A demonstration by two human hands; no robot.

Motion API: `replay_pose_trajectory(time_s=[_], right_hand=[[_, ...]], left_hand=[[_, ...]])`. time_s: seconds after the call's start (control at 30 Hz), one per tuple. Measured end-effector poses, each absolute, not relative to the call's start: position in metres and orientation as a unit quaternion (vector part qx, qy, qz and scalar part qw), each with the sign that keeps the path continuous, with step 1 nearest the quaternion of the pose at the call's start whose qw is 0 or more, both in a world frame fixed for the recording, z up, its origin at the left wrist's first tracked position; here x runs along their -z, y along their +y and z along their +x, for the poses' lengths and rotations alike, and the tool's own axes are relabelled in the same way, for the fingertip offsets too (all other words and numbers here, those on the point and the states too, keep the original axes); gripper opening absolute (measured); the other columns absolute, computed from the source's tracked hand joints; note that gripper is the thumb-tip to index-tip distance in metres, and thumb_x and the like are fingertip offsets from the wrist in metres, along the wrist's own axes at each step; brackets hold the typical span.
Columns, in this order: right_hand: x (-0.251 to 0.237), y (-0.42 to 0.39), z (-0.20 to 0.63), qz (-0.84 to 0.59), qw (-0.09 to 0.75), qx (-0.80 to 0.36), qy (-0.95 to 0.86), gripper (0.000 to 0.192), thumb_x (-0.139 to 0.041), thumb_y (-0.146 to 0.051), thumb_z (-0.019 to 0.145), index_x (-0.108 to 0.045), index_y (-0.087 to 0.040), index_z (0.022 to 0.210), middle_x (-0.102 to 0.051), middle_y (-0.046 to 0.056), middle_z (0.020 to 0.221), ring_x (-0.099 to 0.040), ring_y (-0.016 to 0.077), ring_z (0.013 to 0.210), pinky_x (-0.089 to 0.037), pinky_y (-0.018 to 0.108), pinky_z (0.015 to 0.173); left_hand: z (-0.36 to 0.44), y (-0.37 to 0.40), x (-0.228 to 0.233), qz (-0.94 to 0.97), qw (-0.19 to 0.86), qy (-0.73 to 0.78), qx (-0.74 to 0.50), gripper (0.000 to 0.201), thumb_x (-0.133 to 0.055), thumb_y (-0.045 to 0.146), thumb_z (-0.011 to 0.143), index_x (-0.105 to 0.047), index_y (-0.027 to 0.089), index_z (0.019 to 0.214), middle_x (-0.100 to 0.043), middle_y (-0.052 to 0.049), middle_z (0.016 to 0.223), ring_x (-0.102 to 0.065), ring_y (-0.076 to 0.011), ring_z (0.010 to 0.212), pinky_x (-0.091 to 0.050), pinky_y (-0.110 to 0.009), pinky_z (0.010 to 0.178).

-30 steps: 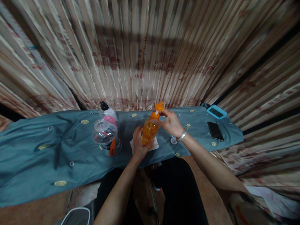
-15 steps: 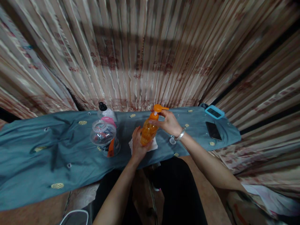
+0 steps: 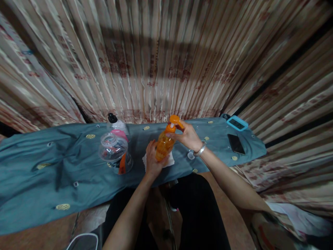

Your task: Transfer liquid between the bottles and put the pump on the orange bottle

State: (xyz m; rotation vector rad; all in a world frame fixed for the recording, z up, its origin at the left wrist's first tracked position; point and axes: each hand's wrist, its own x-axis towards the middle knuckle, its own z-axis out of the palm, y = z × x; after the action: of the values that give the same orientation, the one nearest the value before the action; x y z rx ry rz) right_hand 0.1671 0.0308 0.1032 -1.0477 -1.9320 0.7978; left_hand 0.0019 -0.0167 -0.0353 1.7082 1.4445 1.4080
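Note:
An orange see-through pump bottle (image 3: 164, 146) is tilted in front of me, its top leaning to the right. My left hand (image 3: 153, 158) wraps round the lower body of the bottle. At the neck, my right hand (image 3: 188, 135), with a silver bangle on the wrist, has its thumb and fingers closed round the orange collar (image 3: 170, 128). Above the collar is the orange pump head (image 3: 174, 119), its spout angled right and toward me over the right fingers. Beneath the bottle lies a white tissue (image 3: 170, 161), partly covered by bottle and left hand.
On the blue-green cloth (image 3: 85, 156) to the left stand a clear wide-mouthed plastic jar (image 3: 111, 151) and a bottle with a black cap (image 3: 117, 126). A small clear cap (image 3: 190, 155) lies near the bangle. Farther right are a phone (image 3: 236, 144) and a blue-framed digital clock (image 3: 237, 123).
The pump head has turned, its spout swinging from pointing right to pointing down and toward me. Both hands keep their places on the bottle. The whole view has shifted slightly.

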Motion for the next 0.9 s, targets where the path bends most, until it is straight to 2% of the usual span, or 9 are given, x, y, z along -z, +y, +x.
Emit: replay_pose_trajectory(time_s=[0.17,0.3,0.67,0.9], right_hand=[[-0.117,0.027,0.175,-0.372,0.371,-0.327,-0.786,0.041,-0.064,-0.043,0.091,-0.059,-0.018,0.124,-0.063,0.008,0.126,-0.062,0.0232,0.115,-0.048,0.050,0.102],[-0.126,0.030,0.180,-0.348,0.345,-0.337,-0.804,0.038,-0.064,-0.045,0.091,-0.063,-0.017,0.117,-0.067,0.007,0.121,-0.063,0.0223,0.113,-0.047,0.049,0.102],[-0.124,0.034,0.179,-0.343,0.350,-0.331,-0.807,0.037,-0.064,-0.045,0.091,-0.064,-0.017,0.115,-0.068,0.006,0.116,-0.065,0.0212,0.108,-0.049,0.047,0.099],[-0.125,0.039,0.180,-0.329,0.352,-0.332,-0.811,0.043,-0.070,-0.051,0.085,-0.066,-0.017,0.112,-0.070,0.006,0.114,-0.065,0.0216,0.109,-0.047,0.048,0.103]], left_hand=[[0.001,-0.017,0.035,0.629,0.246,0.531,-0.512,0.065,-0.077,0.046,0.072,-0.051,0.021,0.126,-0.051,-0.013,0.144,-0.044,-0.0331,0.140,-0.037,-0.054,0.117],[0.002,-0.017,0.034,0.631,0.245,0.538,-0.503,0.065,-0.076,0.045,0.072,-0.050,0.021,0.127,-0.051,-0.014,0.144,-0.043,-0.0332,0.140,-0.037,-0.055,0.117],[0.001,-0.017,0.034,0.636,0.235,0.527,-0.512,0.067,-0.078,0.047,0.072,-0.051,0.020,0.127,-0.052,-0.014,0.142,-0.045,-0.0338,0.140,-0.039,-0.054,0.116],[0.002,-0.017,0.035,0.633,0.231,0.527,-0.518,0.068,-0.078,0.046,0.071,-0.050,0.021,0.127,-0.053,-0.015,0.142,-0.045,-0.0336,0.139,-0.039,-0.055,0.115]])
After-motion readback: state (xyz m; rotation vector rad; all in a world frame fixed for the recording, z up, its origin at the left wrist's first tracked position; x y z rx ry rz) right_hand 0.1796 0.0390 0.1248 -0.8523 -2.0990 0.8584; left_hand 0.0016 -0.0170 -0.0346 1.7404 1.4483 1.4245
